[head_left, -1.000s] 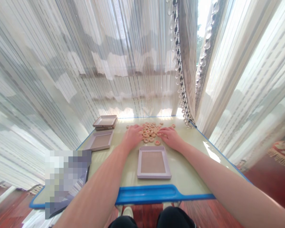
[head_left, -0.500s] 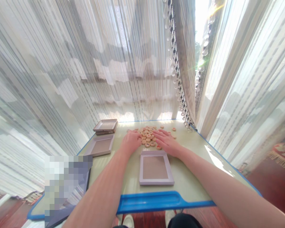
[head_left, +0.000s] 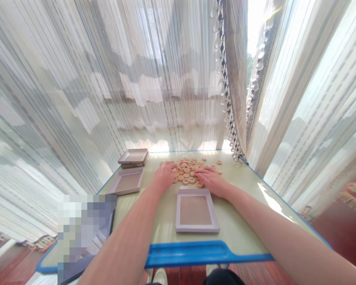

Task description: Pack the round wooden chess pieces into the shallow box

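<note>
A pile of round wooden Chinese chess pieces (head_left: pixel 186 170), marked in red and dark characters, lies spread on the pale green table (head_left: pixel 237 221). My left hand (head_left: pixel 165 174) rests at the pile's left side, fingers stretched over its edge pieces. On the opposite side, my right hand (head_left: pixel 213 182) lies low with its fingers extended, fingertips touching pieces at the pile's right. Neither hand grips a piece. Between my forearms, just nearer than the pile, sits a shallow light box tray (head_left: pixel 196 230) with nothing in it.
At the left stand another shallow tray (head_left: pixel 126 192) and a small stack of box parts (head_left: pixel 133 164). A dark-edged, pixelated device (head_left: pixel 102 237) lies at the near left. The table has a blue rim (head_left: pixel 190 253); curtains (head_left: pixel 166 99) hang behind it.
My right hand's fingers have drawn back slightly toward me and to the right. My left fingers have shifted a little farther away. Pieces between them show more.
</note>
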Demonstrator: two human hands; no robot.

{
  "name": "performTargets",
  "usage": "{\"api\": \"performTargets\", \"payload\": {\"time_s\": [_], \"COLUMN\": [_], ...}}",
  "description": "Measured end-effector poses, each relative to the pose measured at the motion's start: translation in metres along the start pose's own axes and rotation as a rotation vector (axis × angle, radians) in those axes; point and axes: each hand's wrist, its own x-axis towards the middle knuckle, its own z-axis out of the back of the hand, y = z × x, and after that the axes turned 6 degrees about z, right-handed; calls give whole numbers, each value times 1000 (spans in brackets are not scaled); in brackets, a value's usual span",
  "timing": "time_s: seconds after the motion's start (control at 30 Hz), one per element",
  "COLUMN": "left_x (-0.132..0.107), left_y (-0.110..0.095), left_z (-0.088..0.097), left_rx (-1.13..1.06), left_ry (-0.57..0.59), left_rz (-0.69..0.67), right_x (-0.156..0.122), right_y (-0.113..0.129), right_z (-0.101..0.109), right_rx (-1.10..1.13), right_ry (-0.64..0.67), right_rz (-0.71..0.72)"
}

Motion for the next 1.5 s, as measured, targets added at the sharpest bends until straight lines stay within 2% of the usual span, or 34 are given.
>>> {"api": "performTargets", "payload": {"time_s": [0.13, 0.27, 0.53, 0.6, 0.7, 0.83, 1.03, 1.2, 1.5], "left_x": [-6, -11, -12, -11, -9, -9, -12, -10, -9], "left_y": [-6, -8, -8, -8, -6, -5, -6, -5, -8], "left_z": [-2, -3, -4, -5, -3, 1, 6, 6, 10], "left_rx": [-29, -13, -5, -23, 5, 88, 278, 264, 267], "left_ry": [-25, 69, 106, 62, -21, -22, -57, -21, 153], "left_rz": [-161, -296, -341, -313, -195, -132, 21, 29, 15], "right_x": [-1, -5, -7, -7, -7, -7, -7, -7, -12], "right_y": [-3, -9, -13, -15, -19, -23, -22, -20, -19], "right_z": [2, 4, 4, 4, 4, 3, 2, 6, 19], "right_rx": [-21, -31, -59, -80, -124, -97, -58, -43, -94], "right_ry": [-10, -43, -91, -124, -167, -128, -115, -116, -58], "right_rz": [6, -35, -25, -62, -147, -203, -195, -191, -137]}}
